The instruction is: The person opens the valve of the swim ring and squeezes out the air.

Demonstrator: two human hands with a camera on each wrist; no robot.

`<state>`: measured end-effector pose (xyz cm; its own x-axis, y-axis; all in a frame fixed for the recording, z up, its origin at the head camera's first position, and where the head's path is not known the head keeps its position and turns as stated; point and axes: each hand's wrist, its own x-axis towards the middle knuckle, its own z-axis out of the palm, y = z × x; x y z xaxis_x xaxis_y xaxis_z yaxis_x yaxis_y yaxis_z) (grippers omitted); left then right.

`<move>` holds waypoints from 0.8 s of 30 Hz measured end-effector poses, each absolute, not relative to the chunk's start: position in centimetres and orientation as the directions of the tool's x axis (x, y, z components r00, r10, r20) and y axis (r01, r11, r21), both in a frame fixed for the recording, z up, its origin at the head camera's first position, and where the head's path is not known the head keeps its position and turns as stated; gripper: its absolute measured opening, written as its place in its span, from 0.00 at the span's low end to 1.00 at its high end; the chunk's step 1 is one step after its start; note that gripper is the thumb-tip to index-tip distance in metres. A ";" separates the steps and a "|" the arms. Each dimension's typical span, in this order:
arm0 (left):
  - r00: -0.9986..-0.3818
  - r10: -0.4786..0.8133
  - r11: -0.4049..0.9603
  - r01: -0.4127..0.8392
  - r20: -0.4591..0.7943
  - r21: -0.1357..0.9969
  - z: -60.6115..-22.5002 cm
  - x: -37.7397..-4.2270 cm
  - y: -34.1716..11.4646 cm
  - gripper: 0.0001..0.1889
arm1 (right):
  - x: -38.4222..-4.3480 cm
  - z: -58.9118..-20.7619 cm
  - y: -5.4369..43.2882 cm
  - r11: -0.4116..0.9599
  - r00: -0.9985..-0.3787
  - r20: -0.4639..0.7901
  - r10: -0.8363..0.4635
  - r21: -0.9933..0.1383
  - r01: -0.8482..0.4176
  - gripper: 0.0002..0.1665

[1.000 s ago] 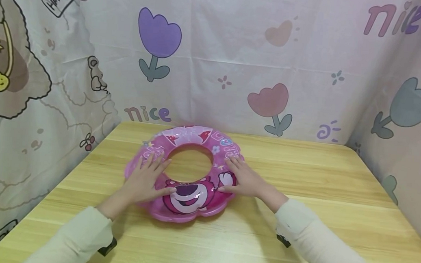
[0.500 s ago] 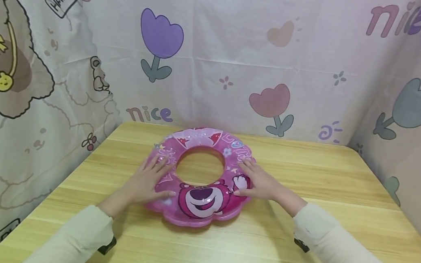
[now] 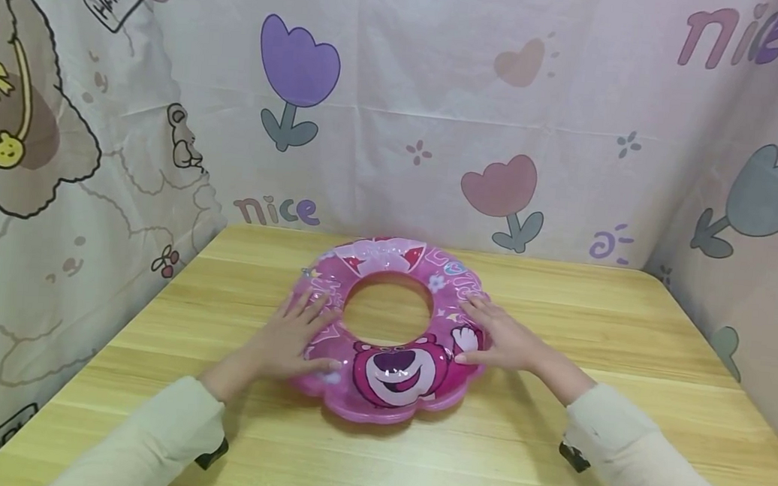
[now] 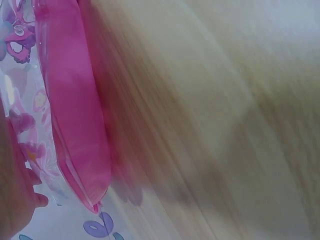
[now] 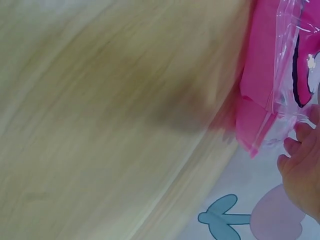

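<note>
A pink inflatable swim ring (image 3: 377, 411) with a scalloped edge and a printed bear face lies on the wooden table, its hole facing up. My left hand (image 3: 290, 338) rests flat on the ring's left side, fingers spread and thumb toward the bear face. On the opposite side, my right hand (image 3: 507, 338) lies over the ring's right edge with straight fingers. Both wrist views show the ring's pink side wall (image 4: 75, 90) close to the table, with the fingers (image 5: 295, 145) of the right hand on its clear printed top.
The wooden table (image 3: 621, 410) extends around the ring on all sides. A printed cloth (image 3: 388, 62) with tulips hangs along the table's back edge and both sides. Dark wrist-camera pieces (image 3: 573, 457) sit under the cuffs.
The swim ring has slid to the right across the table, with both hands moving along on it. Their spread-finger pose looks the same.
</note>
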<state>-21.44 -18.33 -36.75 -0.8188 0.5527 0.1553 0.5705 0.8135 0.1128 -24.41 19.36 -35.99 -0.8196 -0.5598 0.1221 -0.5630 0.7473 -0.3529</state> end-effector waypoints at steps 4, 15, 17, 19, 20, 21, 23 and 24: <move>-0.811 0.564 0.806 0.582 0.158 0.109 -36.8 -21.4 -17.7 0.47 | -24.1 -35.8 19.9 0.744 -0.819 0.124 -0.560 -0.359 -0.563 0.58; -0.815 0.558 0.818 0.572 0.157 0.061 -36.7 -21.1 -16.0 0.46 | -22.7 -35.8 19.5 0.799 -0.825 0.195 -0.531 -0.210 -0.564 0.58; -0.816 0.557 0.820 0.570 0.155 0.051 -36.8 -21.1 -15.6 0.46 | -22.4 -35.9 19.1 0.810 -0.819 0.214 -0.532 -0.155 -0.566 0.58; -0.819 0.554 0.823 0.566 0.149 0.050 -36.8 -21.0 -15.2 0.46 | -22.1 -36.0 18.8 0.813 -0.813 0.231 -0.535 -0.121 -0.569 0.57; -0.819 0.554 0.823 0.566 0.149 0.052 -36.8 -21.0 -15.0 0.46 | -21.9 -36.1 18.6 0.816 -0.812 0.236 -0.534 -0.107 -0.568 0.56; -0.819 0.554 0.823 0.566 0.150 0.052 -36.7 -21.0 -14.8 0.46 | -21.8 -36.1 18.4 0.816 -0.809 0.240 -0.536 -0.098 -0.570 0.56; -0.822 0.549 0.826 0.561 0.149 0.050 -36.8 -20.9 -14.5 0.46 | -21.5 -36.2 18.0 0.815 -0.805 0.248 -0.538 -0.091 -0.573 0.54; -0.824 0.546 0.829 0.557 0.150 0.043 -36.8 -20.9 -14.3 0.46 | -21.3 -36.3 17.8 0.814 -0.804 0.251 -0.539 -0.092 -0.574 0.53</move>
